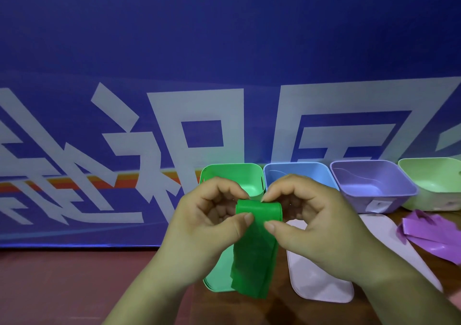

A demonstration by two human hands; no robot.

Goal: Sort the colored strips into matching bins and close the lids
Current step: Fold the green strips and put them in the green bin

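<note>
Both grips pinch the green strip [254,250] at its folded top, left grip [209,220] and right grip [306,215] thumb to forefinger. Its long axis hangs straight down toward the counter [74,287]. I read the green bin [234,175] as just beyond (dead ahead, equally near either grip).

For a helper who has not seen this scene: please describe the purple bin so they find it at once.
Four open bins stand in a row before the big blue banner. The purple bin is third from the left, between the blue bin and the pale green bin. It alone is purple, with a white label on its front.
</note>
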